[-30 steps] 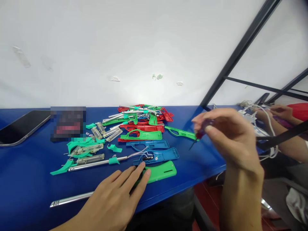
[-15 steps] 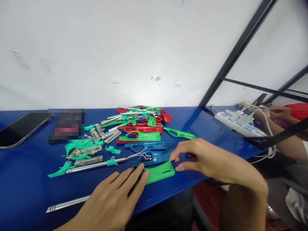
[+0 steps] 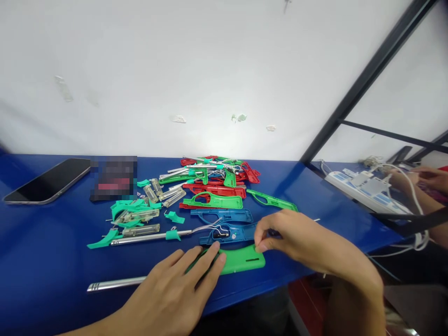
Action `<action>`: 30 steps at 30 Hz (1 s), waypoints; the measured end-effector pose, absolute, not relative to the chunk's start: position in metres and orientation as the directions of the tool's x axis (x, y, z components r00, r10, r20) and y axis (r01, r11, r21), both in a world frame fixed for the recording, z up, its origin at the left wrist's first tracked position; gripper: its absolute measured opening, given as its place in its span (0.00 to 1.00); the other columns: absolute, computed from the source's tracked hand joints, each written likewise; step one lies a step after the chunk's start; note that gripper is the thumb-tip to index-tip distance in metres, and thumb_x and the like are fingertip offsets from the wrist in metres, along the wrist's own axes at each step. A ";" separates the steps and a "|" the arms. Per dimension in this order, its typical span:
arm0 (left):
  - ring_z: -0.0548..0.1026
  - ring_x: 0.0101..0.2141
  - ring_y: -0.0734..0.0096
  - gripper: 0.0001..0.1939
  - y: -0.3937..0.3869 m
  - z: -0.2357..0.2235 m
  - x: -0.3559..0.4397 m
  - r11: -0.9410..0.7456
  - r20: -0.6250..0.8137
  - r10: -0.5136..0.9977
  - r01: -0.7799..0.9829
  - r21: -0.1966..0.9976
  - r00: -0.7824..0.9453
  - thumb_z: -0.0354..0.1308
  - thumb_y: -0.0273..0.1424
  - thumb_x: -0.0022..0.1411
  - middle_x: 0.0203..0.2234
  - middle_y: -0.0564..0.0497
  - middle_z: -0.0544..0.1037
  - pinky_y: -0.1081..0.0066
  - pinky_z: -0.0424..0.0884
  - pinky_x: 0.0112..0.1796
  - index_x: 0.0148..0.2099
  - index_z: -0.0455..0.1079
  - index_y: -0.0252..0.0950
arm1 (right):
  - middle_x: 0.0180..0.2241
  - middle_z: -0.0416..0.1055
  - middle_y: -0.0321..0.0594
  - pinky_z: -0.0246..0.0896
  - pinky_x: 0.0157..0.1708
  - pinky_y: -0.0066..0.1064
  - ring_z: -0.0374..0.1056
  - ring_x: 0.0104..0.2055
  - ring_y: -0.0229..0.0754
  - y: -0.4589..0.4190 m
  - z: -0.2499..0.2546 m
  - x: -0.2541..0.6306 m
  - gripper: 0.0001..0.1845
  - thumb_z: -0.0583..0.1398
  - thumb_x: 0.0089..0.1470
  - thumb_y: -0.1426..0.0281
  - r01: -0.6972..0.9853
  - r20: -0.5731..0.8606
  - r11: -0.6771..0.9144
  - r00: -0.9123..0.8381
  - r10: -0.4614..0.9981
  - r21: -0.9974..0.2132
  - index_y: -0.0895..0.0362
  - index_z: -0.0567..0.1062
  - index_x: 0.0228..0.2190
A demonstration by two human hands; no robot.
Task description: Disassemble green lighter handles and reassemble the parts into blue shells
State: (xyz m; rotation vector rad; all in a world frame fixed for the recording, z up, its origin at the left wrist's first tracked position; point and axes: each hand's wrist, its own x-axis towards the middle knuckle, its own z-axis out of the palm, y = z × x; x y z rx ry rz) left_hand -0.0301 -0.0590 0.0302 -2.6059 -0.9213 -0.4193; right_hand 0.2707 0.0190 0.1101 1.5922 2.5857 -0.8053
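Observation:
A green lighter handle (image 3: pixel 243 260) with a dark slot lies near the blue table's front edge. My left hand (image 3: pixel 171 284) presses on its looped end, fingers stretched over it and thumb hidden. A metal tube (image 3: pixel 115 283) comes out left from beneath that hand. At the handle's upper right edge my right hand (image 3: pixel 287 238) is closed in a pinch; whatever is between thumb and finger is hidden. Something dark shows in that hand's hollow, and a thin pale tip (image 3: pixel 317 219) sticks out behind it. Just beyond lies an opened blue lighter shell (image 3: pixel 234 233) with white wires inside.
Red, green and blue lighter shells (image 3: pixel 215 190) are heaped behind. Clear fuel tanks (image 3: pixel 142 230) and teal plastic pieces (image 3: pixel 174 217) lie left. Farther left are a phone (image 3: pixel 49 179) and a blurred dark item (image 3: pixel 114 179). A power strip (image 3: pixel 364 191) and another person's arms are right.
My right thumb and finger have come together at the green handle's upper edge. My left hand stays on the handle. The whole view has shifted, so things appear farther right.

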 end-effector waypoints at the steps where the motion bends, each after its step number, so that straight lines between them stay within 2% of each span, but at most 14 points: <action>1: 0.76 0.58 0.62 0.31 -0.060 0.031 -0.030 -0.729 0.384 0.542 0.646 -0.227 0.748 0.55 0.22 0.71 0.68 0.47 0.73 0.68 0.74 0.57 0.74 0.65 0.40 | 0.38 0.85 0.30 0.62 0.44 0.32 0.78 0.45 0.45 0.018 0.111 0.271 0.05 0.69 0.64 0.70 0.839 -0.254 0.355 -0.481 0.839 -0.413 0.48 0.85 0.35; 10: 0.78 0.53 0.61 0.26 -0.062 0.028 -0.027 -0.732 0.407 0.508 0.630 -0.261 0.759 0.55 0.28 0.75 0.67 0.44 0.74 0.66 0.76 0.53 0.72 0.67 0.38 | 0.37 0.85 0.32 0.63 0.42 0.31 0.79 0.41 0.44 0.015 0.115 0.271 0.06 0.67 0.63 0.72 0.817 -0.270 0.398 -0.530 0.804 -0.418 0.49 0.85 0.35; 13: 0.80 0.50 0.63 0.21 -0.064 0.028 -0.024 -0.710 0.450 0.504 0.651 -0.270 0.737 0.51 0.31 0.79 0.64 0.46 0.78 0.66 0.76 0.49 0.69 0.71 0.37 | 0.36 0.85 0.32 0.64 0.40 0.30 0.79 0.39 0.43 0.017 0.113 0.271 0.05 0.67 0.64 0.71 0.800 -0.289 0.414 -0.559 0.777 -0.434 0.50 0.85 0.36; 17: 0.81 0.48 0.63 0.21 -0.067 0.029 -0.024 -0.698 0.476 0.490 0.656 -0.286 0.730 0.45 0.33 0.82 0.61 0.48 0.80 0.65 0.76 0.46 0.67 0.72 0.36 | 0.36 0.84 0.31 0.62 0.39 0.31 0.77 0.38 0.42 0.018 0.112 0.273 0.04 0.68 0.65 0.69 0.792 -0.291 0.424 -0.571 0.767 -0.439 0.50 0.85 0.36; 21: 0.81 0.48 0.61 0.22 -0.068 0.030 -0.026 -0.697 0.435 0.480 0.632 -0.339 0.762 0.48 0.32 0.80 0.62 0.44 0.79 0.64 0.76 0.47 0.68 0.71 0.34 | 0.36 0.83 0.31 0.62 0.41 0.30 0.76 0.39 0.41 0.021 0.111 0.273 0.04 0.67 0.66 0.69 0.773 -0.291 0.424 -0.590 0.753 -0.472 0.51 0.84 0.37; 23: 0.80 0.51 0.60 0.22 -0.068 0.029 -0.027 -0.687 0.423 0.492 0.638 -0.348 0.761 0.50 0.31 0.79 0.64 0.42 0.78 0.64 0.77 0.48 0.69 0.70 0.34 | 0.37 0.82 0.31 0.62 0.41 0.30 0.76 0.39 0.41 0.021 0.111 0.272 0.05 0.66 0.68 0.66 0.779 -0.288 0.409 -0.577 0.764 -0.475 0.50 0.83 0.38; 27: 0.79 0.54 0.59 0.25 -0.067 0.025 -0.028 -0.693 0.417 0.512 0.648 -0.315 0.751 0.54 0.29 0.76 0.66 0.42 0.75 0.64 0.76 0.52 0.72 0.68 0.37 | 0.34 0.79 0.33 0.59 0.37 0.33 0.73 0.37 0.43 0.013 0.111 0.267 0.16 0.60 0.73 0.55 0.839 -0.246 0.388 -0.497 0.832 -0.382 0.50 0.79 0.38; 30: 0.78 0.54 0.60 0.26 -0.067 0.022 -0.029 -0.695 0.429 0.517 0.656 -0.294 0.741 0.53 0.28 0.75 0.66 0.43 0.75 0.65 0.75 0.53 0.72 0.67 0.37 | 0.32 0.79 0.33 0.56 0.35 0.35 0.74 0.35 0.45 -0.001 0.108 0.259 0.19 0.55 0.77 0.56 0.871 -0.217 0.417 -0.474 0.853 -0.262 0.50 0.77 0.35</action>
